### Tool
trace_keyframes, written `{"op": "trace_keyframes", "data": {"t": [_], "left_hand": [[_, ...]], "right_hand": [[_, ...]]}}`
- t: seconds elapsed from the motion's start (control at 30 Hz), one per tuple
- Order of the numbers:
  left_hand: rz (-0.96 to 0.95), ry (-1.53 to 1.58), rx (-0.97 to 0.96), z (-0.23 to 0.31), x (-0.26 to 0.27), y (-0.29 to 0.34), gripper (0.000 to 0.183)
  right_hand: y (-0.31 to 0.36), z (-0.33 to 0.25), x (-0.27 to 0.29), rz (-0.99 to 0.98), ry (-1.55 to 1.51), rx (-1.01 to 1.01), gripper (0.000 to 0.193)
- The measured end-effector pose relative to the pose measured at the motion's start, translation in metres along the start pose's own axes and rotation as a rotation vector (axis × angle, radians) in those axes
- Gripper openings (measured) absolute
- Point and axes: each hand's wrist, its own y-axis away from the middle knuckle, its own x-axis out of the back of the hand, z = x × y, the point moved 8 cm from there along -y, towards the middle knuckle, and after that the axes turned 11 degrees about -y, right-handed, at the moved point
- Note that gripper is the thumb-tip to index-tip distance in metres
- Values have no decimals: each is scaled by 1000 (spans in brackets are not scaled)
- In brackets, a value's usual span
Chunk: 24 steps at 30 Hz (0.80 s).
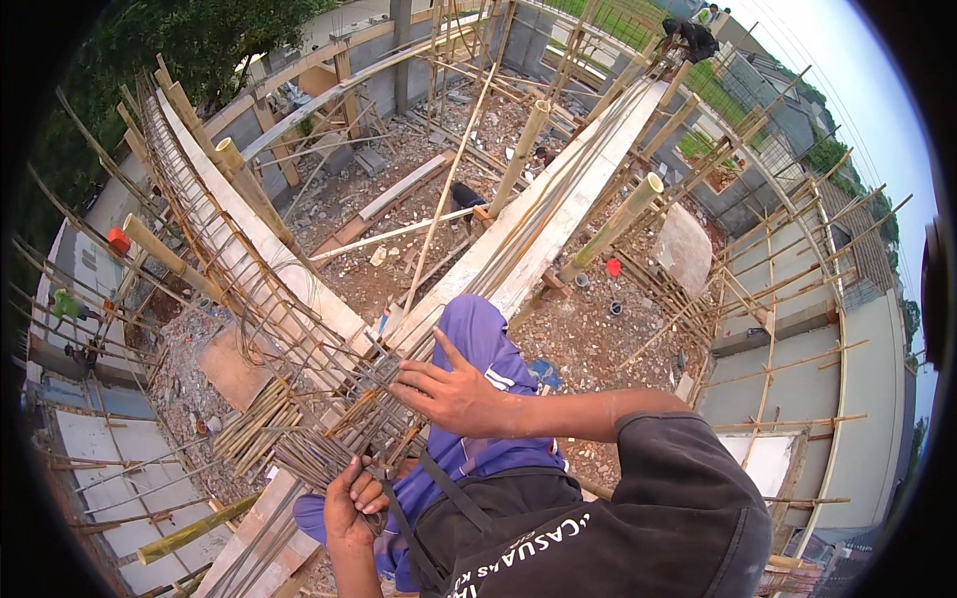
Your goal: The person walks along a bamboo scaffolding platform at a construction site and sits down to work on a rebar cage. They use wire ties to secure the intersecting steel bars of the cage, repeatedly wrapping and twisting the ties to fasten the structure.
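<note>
My left hand [357, 500] is closed low in front of my body, beside the dense crossing of steel bars. Something dark shows at its fingers, too small to name. My right hand [454, 391] reaches over my bent knee in purple trousers. Its fingers are stretched out and apart, with the tips at the edge of the rebar joint [371, 384]. A long rebar cage [231, 244] curves away to the far left from that joint. Loose long bars [543, 214] lie along the pale formwork board [623, 125] that runs to the far right.
Bamboo posts [638, 204] stand beside the boards. Far below, the ground [349, 274] is strewn with rubble. Bundled bamboo sticks [261, 424] lie at the lower left. Another person [693, 38] crouches at the far end of the right-hand beam. Bamboo scaffolding [773, 329] lines the right wall.
</note>
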Motion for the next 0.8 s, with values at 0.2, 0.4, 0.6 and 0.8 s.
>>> {"op": "trace_keyframes", "data": {"t": [0.2,0.4,0.6,0.8], "left_hand": [[-92,231,-11,-18,-27,0,29],[-145,270,0,-35,-42,-2,30],[38,-367,47,-5,-7,13,24],[-163,-1741,-973,31,-56,61,13]], "right_hand": [[-6,6,-8,73,-28,-37,36],[-7,18,-1,151,-221,-31,34],[37,5,-32,-200,-361,196,40],[71,-33,-52,-590,-1106,-270,60]]}}
